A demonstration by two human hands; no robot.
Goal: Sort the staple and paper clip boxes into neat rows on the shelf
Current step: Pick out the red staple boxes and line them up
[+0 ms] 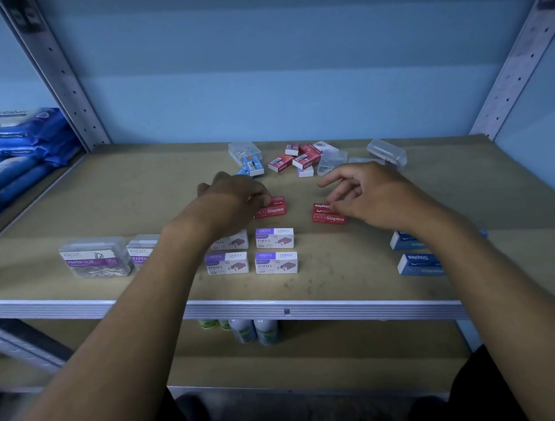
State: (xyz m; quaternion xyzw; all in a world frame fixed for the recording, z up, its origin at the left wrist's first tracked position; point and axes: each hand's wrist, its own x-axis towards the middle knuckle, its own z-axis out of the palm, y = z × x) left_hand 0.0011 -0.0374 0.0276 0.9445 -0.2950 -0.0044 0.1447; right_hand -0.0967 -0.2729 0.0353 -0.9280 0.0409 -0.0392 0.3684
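My left hand (pixel 232 193) pinches the left end of a red staple box (pixel 272 208) lying on the shelf board (pixel 131 201). My right hand (pixel 367 194) holds a second red staple box (pixel 327 215) by its right end. In front of them several purple-and-white staple boxes (pixel 275 250) form a two-by-two block. Two clear paper clip boxes (pixel 95 257) stand at the front left, and two blue staple boxes (pixel 418 264) sit at the front right, partly under my right arm. An unsorted pile of red (pixel 294 160), blue (pixel 252 165) and clear boxes (pixel 386 153) lies at the back.
Blue wrapped packs (pixel 12 153) fill the neighbouring shelf at the left. Perforated metal uprights (pixel 63 84) frame the bay on both sides. Small bottles (pixel 255 332) stand on the lower shelf under the front rail (pixel 309 310).
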